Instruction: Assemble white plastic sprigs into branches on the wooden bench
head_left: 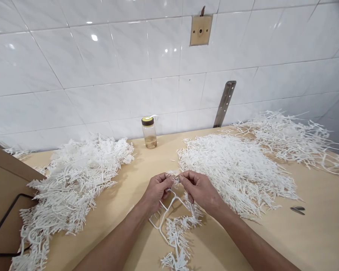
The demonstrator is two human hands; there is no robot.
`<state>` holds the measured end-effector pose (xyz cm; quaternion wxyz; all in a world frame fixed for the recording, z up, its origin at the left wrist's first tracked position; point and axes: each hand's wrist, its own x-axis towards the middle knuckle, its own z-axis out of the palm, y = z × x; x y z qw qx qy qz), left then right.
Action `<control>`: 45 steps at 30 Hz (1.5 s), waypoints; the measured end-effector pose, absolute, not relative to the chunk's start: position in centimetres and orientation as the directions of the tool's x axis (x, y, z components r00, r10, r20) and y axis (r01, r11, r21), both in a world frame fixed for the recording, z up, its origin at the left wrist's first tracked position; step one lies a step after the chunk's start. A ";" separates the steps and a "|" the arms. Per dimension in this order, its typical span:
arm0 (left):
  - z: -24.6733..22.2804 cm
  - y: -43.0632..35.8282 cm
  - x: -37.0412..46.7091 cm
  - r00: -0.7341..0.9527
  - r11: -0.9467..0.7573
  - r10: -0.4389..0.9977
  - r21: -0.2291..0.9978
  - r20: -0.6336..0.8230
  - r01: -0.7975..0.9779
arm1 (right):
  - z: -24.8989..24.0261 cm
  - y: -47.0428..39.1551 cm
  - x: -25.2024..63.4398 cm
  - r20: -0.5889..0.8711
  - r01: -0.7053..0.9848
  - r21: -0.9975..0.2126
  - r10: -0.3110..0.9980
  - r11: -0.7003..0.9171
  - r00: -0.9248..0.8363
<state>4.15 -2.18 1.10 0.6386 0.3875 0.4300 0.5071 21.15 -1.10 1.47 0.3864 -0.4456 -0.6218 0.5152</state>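
Observation:
Between my two hands is a white plastic branch (165, 216) with thin forked stems, some of them carrying frilly white tufts. My left hand (159, 188) pinches it near its upper tip. Close beside it, the fingers of my right hand (199, 188) are pinched at the same tip, on a small white sprig (175, 180). The lower part of the branch, with its tufts (177, 235), hangs down toward me over the table. Just right of my right hand lies a broad heap of loose white sprigs (231, 169).
A pile of tufted white branches (84, 177) lies at left, beside a brown box (5, 192). Bare white stems (293, 137) are heaped at the back right. A lidded bottle (149, 133) stands near the tiled wall. Small snips (298, 210) lie at right on the table (324, 237).

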 end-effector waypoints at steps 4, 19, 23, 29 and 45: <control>1.2 -2.5 4.4 0.102 0.147 0.987 0.955 -0.125 -0.258 | 1.7 -1.3 21.2 0.098 0.291 -0.942 0.965 0.169 -0.243; 1.1 -2.4 5.0 0.095 0.141 0.988 0.958 -0.121 -0.251 | 0.9 -1.3 20.0 0.546 0.726 -0.489 0.819 0.484 -0.178; 1.1 -2.5 5.0 0.091 0.114 0.991 0.963 -0.095 -0.245 | 1.1 -1.5 19.5 0.541 0.726 -0.513 0.829 0.459 -0.142; 1.9 -3.5 5.1 0.104 0.090 0.992 0.975 -0.070 -0.204 | 1.7 0.0 21.2 0.401 0.726 -0.641 0.915 0.249 0.040; 1.1 -3.0 4.3 0.128 0.202 0.977 0.923 -0.168 -0.327 | 2.1 -0.9 22.1 0.067 0.085 -0.992 0.972 0.088 -0.224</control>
